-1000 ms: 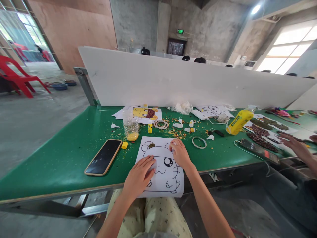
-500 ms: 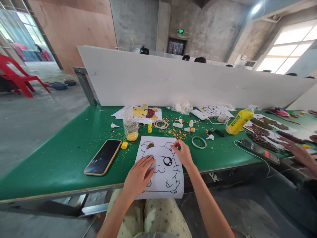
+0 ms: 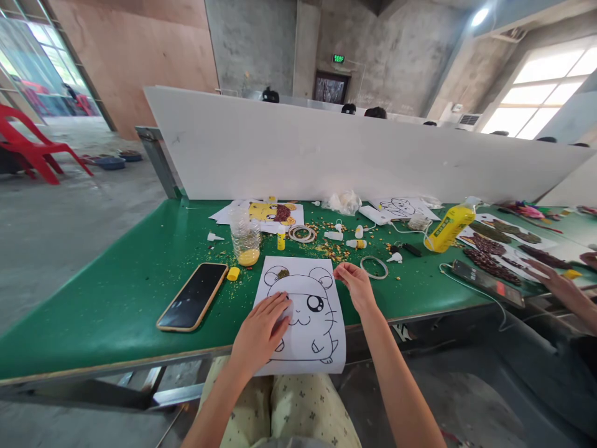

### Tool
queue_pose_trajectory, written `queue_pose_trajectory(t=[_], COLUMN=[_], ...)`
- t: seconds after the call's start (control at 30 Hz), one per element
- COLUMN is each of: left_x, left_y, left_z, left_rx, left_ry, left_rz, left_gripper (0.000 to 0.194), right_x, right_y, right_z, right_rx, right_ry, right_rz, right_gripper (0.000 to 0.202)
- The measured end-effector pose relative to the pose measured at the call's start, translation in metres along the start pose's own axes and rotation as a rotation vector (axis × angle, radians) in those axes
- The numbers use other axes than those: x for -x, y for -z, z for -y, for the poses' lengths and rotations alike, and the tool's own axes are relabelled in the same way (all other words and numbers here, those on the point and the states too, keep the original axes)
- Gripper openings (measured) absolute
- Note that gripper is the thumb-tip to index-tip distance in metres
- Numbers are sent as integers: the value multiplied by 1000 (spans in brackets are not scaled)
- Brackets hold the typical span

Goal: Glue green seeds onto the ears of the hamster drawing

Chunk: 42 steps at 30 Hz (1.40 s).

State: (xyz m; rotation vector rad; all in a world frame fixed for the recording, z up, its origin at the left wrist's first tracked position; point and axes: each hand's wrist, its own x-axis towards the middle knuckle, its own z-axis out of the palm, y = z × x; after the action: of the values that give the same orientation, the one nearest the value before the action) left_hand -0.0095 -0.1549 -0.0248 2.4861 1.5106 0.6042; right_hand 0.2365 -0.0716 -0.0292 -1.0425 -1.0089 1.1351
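Note:
A white sheet [image 3: 305,330] with a black outline drawing of a hamster lies at the table's front edge, its lower end bending down over it. Small dark greenish grains [image 3: 282,273] cover part of the hamster's left ear. My left hand [image 3: 262,320] rests flat on the left side of the sheet, fingers stretched out, hiding one eye. Just past the sheet's upper right edge, my right hand [image 3: 355,286] has its thumb and fingertips pinched together. Whatever is between them is too small to make out.
A phone [image 3: 193,297] and a yellow cap [image 3: 233,274] lie to the left. Behind the sheet stand a clear bottle [image 3: 245,239] and a small glue bottle [image 3: 281,238], among scattered grains. A tape ring [image 3: 374,267] lies right. Another person's hand [image 3: 550,277] is at far right.
My right hand has moved right, from the hamster's right ear to beyond the sheet's edge, uncovering that ear. The left hand stays in place on the sheet.

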Motion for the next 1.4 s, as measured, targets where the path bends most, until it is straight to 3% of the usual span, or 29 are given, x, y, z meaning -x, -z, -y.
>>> queue_pose_trajectory(t=[0.5, 0.63, 0.87, 1.1, 1.27, 1.4], left_x=[-1, -1, 0, -1, -1, -1], left_y=[-1, -1, -2, -2, -1, -2], left_z=[1, 1, 2, 2, 1, 2], left_rx=[8, 13, 17, 24, 27, 31], left_ry=[1, -4, -7, 5, 10, 1], left_rz=[5, -4, -23, -5, -1, -20], left_gripper=[38, 38, 38, 38, 38, 38], right_x=[0, -1, -1, 1, 1, 0], right_y=[0, 2, 4, 0, 2, 4], right_z=[3, 3, -1, 0, 1, 0], right_rx=[-155, -149, -85, -54, -14, -13], right_ry=[-57, -72, -20, -36, -22, 37], right_rz=[-32, -59, -95, -83, -119, -176], right_gripper=[34, 39, 21, 33, 23, 35])
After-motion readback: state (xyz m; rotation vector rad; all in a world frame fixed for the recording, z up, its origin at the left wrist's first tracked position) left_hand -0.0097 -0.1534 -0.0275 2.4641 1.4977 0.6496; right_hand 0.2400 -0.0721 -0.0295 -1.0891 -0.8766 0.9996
